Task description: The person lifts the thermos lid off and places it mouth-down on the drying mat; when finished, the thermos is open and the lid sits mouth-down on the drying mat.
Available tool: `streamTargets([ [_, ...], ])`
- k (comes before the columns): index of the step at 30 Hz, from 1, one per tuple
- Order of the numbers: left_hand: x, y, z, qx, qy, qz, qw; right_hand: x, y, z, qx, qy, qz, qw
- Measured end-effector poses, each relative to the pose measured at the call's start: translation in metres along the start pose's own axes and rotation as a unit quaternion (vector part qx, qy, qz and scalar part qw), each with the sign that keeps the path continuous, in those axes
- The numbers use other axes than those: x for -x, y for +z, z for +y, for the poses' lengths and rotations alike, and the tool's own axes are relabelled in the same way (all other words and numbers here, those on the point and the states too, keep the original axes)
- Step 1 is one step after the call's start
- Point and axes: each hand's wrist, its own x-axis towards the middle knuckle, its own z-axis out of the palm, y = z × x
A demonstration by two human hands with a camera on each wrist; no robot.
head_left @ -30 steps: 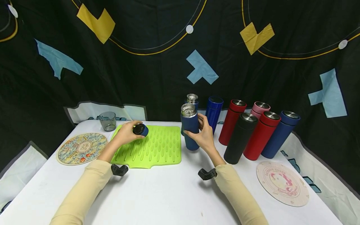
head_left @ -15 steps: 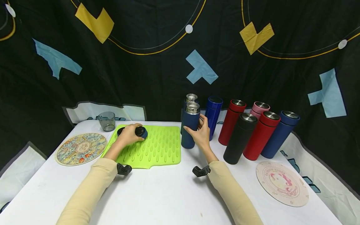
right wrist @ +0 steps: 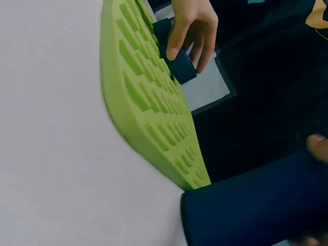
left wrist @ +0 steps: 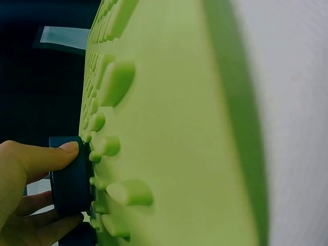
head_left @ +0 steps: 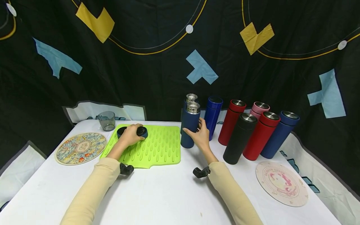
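Note:
My left hand (head_left: 130,135) pinches a dark blue bottle lid (left wrist: 70,174) between thumb and fingers. That lid sits on the lime green ridged mat (head_left: 160,153), its black top facing up in the head view. Close beside it on the mat lies a second dark blue lid (head_left: 121,131), partly covered by the hand. Right of the mat, my right hand (head_left: 200,134) grips a dark blue thermos bottle (head_left: 191,120) that stands upright on the table, its steel neck bare. Another lidless blue thermos (head_left: 192,98) stands right behind, mostly hidden.
A shiny blue thermos (head_left: 214,114), two red ones, a black one (head_left: 239,140), a pink one and a blue one stand capped at the right. A pink round mat (head_left: 282,184) lies front right. On the left are a patterned round mat (head_left: 82,148) and a glass (head_left: 107,121).
My left hand has brought the lid down onto the green mat, beside the other lid. My right hand and its thermos have shifted slightly and come to rest in front of the second open one.

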Motion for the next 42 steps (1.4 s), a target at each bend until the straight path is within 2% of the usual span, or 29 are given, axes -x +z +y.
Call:
streamTargets([
  [4, 0.000, 0.002, -0.001, 0.003, -0.004, -0.004, 1.0000, 0.003, 0.000, 0.003, 0.029, 0.017, -0.015, 0.9993],
  [8, 0.001, 0.001, -0.002, 0.004, -0.007, -0.009, 0.9999, 0.002, 0.000, 0.005, 0.023, 0.018, -0.019, 0.9994],
  [12, 0.004, -0.003, 0.002, 0.000, 0.003, -0.014, 0.9999, 0.003, -0.003, 0.003, 0.017, 0.022, -0.027, 0.9992],
  [18, 0.019, -0.013, 0.010, 0.011, 0.020, -0.001, 0.9997, 0.010, -0.014, -0.001, 0.003, -0.013, -0.030, 0.9995],
  [24, 0.039, -0.019, 0.017, 0.038, 0.048, 0.017, 0.9980, 0.016, -0.027, -0.005, 0.004, -0.045, -0.004, 0.9989],
  [29, 0.059, -0.017, 0.025, 0.048, 0.073, 0.009, 0.9962, 0.018, -0.039, -0.006, -0.007, -0.072, 0.043, 0.9965],
  [35, 0.079, -0.014, 0.034, 0.063, 0.095, -0.004, 0.9935, 0.011, -0.053, -0.006, -0.038, -0.053, 0.091, 0.9937],
  [42, 0.094, -0.010, 0.037, 0.051, 0.093, -0.033, 0.9938, -0.007, -0.060, 0.004, -0.008, -0.031, 0.122, 0.9921],
])
